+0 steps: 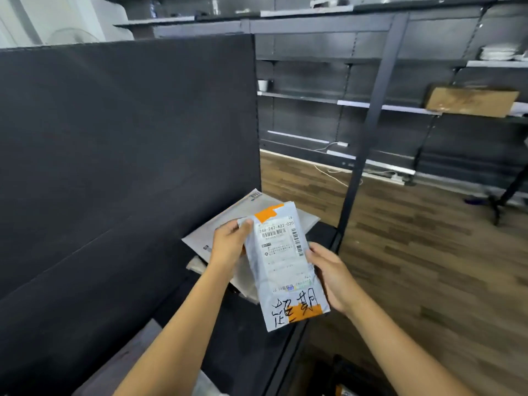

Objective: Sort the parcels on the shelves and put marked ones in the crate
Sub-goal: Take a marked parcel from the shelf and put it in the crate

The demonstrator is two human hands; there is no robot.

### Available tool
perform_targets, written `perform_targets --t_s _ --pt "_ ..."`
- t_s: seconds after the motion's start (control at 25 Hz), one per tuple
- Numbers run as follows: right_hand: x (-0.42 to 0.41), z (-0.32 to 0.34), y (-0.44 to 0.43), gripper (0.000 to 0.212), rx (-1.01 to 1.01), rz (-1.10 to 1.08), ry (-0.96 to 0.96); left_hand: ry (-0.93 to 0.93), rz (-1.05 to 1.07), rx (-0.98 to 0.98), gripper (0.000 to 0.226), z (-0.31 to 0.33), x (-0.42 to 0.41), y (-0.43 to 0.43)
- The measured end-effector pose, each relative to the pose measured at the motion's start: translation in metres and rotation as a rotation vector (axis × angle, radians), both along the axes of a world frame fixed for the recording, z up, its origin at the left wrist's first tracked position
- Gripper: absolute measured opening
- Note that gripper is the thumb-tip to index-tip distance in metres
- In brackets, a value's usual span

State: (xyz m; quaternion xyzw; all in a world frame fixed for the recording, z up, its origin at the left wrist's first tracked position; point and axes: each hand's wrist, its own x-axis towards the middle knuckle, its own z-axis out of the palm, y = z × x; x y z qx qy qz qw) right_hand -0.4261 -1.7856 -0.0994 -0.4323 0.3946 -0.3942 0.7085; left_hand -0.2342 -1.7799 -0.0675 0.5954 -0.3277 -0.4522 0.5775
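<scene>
Holding grey parcel (283, 264) with both hands above dark shelf (243, 332): left hand (230, 242) grips upper left edge, right hand (328, 277) grips right side. Handwritten marks, orange tape near bottom. More parcels (225, 227) stacked beneath.

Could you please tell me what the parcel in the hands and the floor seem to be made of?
The held parcel looks like a grey-white plastic mailer: soft creases, slight sheen, with a paper label and orange tape. The floor looks like wood-grain planks, matt; laminate or real wood, I cannot tell.
</scene>
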Motion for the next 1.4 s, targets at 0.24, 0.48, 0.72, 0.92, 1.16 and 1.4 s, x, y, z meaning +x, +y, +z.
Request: perform_targets --t_s 0.24,0.48,0.72,0.92,1.16,1.4 --pt "-0.100 -0.048 0.034 0.025 0.114 -0.401 0.098 0.098 -0.362 0.142 0.022 -0.058 -0.121 0.005" --pt "-0.194 -0.092 0.083 0.026 0.233 -0.750 0.147 0.080 -0.676 0.343 0.018 -0.125 -0.220 0.030" --pt "-0.247 -0.137 0.131 0.024 0.379 -0.858 0.154 -0.016 -0.822 0.475 0.025 -0.164 -0.269 0.062" --pt "-0.272 -0.158 0.151 0.023 0.461 -0.684 0.186 -0.078 -0.705 0.528 0.023 -0.177 -0.284 0.073" --pt "-0.310 -0.154 0.165 0.016 0.420 -0.528 0.274 -0.130 -0.642 0.478 0.027 -0.179 -0.321 0.095" --pt "-0.324 -0.218 0.179 0.030 0.540 -0.442 0.315 -0.084 -0.632 0.553 0.038 -0.241 -0.339 0.124"
